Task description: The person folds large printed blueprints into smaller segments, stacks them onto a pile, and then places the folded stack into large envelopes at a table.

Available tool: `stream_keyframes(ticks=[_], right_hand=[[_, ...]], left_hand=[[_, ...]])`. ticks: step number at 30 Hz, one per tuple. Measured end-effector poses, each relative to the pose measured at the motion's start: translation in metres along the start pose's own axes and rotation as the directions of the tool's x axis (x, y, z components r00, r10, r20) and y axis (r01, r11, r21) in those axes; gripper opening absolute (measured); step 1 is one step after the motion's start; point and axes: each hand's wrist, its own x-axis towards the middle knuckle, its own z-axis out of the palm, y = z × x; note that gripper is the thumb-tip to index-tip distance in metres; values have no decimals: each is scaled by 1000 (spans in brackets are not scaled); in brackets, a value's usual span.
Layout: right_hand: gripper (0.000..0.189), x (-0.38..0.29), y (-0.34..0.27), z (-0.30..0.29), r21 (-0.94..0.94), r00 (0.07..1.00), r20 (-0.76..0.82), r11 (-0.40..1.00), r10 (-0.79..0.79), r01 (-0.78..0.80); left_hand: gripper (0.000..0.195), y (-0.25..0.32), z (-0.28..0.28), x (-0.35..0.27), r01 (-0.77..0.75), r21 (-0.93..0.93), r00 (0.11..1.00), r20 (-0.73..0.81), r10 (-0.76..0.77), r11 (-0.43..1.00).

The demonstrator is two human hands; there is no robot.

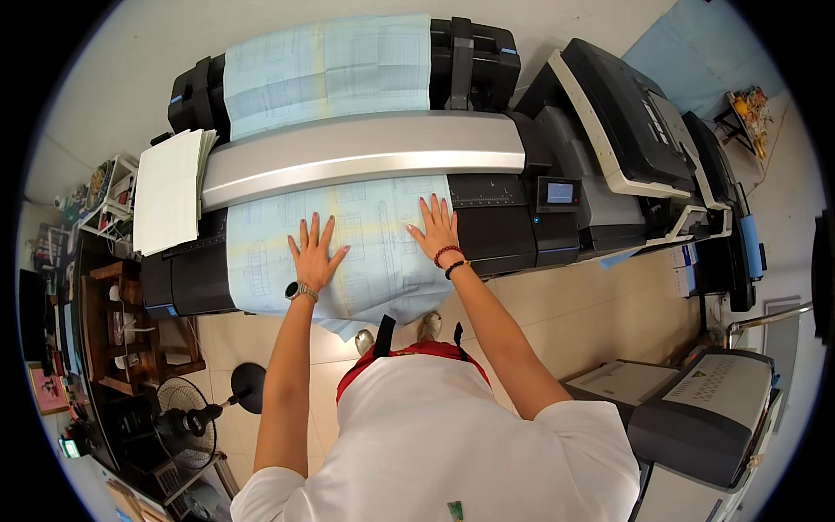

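A large, creased pale-blue technical drawing sheet (365, 261) runs through a wide-format scanner (496, 235), under its silver cover (365, 153). The sheet comes out over the back of the machine and hangs over its front edge. My left hand (314, 258) lies palm down on the left part of the sheet, fingers spread, a watch on the wrist. My right hand (436, 230) rests flat near the sheet's right edge, fingers apart, two bead bracelets on the wrist. Neither hand grips anything.
A stack of white paper (168, 192) sits on the machine's left end. A small control screen (559, 194) is at its right, beside a large black-and-grey office machine (626, 124). A floor fan (189, 421) stands at lower left, another office machine (698, 417) at lower right.
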Motion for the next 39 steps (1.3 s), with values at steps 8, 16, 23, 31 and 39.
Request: stream_keyframes(ticks=[8,16,23,31,39], right_hand=[[44,-68,38,-4,138,892,-449,990,59,4],[37,-181,102,41,775,792,130,437,597,-457],[62,-162,115,93,603,861,496,671,108,-431],[36,-196,98,92,289,667,745,908,-14,-304],[35,-246,107,120,465,688,709,630,155,-622]], left_hand=[[68,-26,-7,-56,255,-195,921,-248,-299,947],[71,-163,60,-157,552,-787,449,0,-894,277],[53,-218,61,-161,666,-721,647,430,-630,192],[48,-245,106,-256,682,-730,688,625,-368,35],[95,-205,113,-229,748,-652,600,583,-548,126]])
